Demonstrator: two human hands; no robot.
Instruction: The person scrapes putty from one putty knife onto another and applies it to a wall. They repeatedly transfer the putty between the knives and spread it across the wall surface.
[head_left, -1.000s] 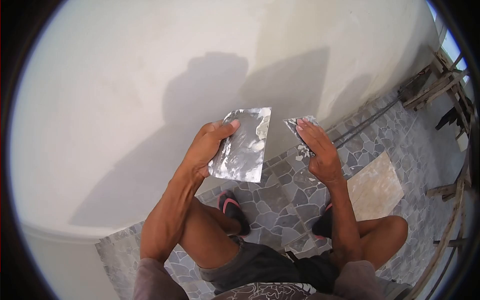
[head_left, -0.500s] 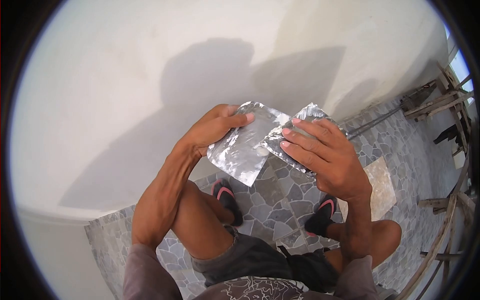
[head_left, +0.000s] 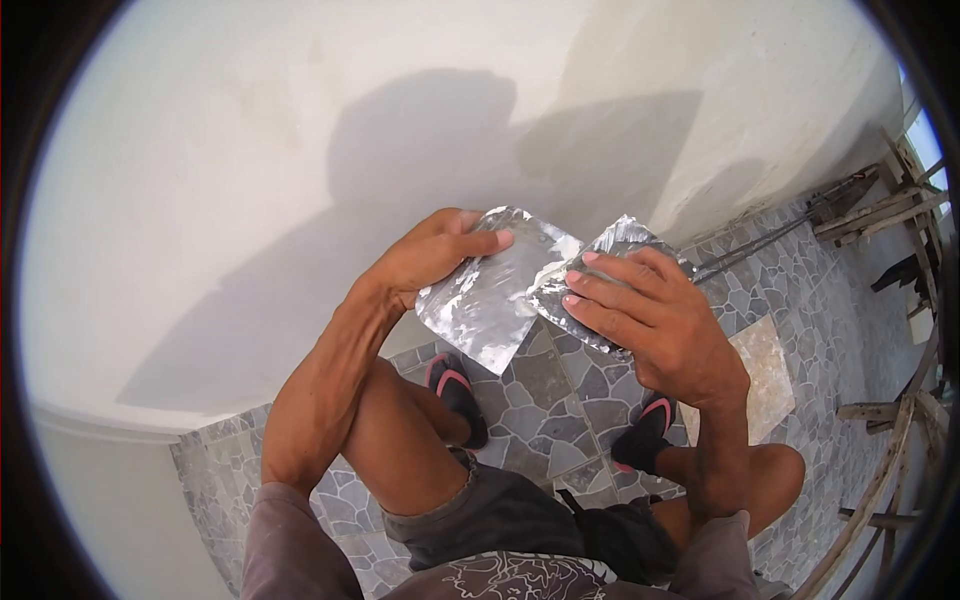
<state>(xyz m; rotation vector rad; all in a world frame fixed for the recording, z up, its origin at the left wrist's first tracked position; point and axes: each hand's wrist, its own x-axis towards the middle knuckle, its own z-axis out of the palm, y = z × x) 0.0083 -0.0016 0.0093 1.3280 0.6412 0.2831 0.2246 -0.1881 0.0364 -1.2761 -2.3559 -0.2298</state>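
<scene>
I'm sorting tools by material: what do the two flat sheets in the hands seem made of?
The larger sheet in the left hand is probably thin metal: shiny grey with bright glints, streaked with whitish paste. The smaller sheet in the right hand seems the same metal, reflective and similarly smeared.

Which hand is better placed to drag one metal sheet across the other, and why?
Probably the right. The right hand holds the smaller sheet with its edge over the larger sheet, which the left hand merely grips at its side.
</scene>
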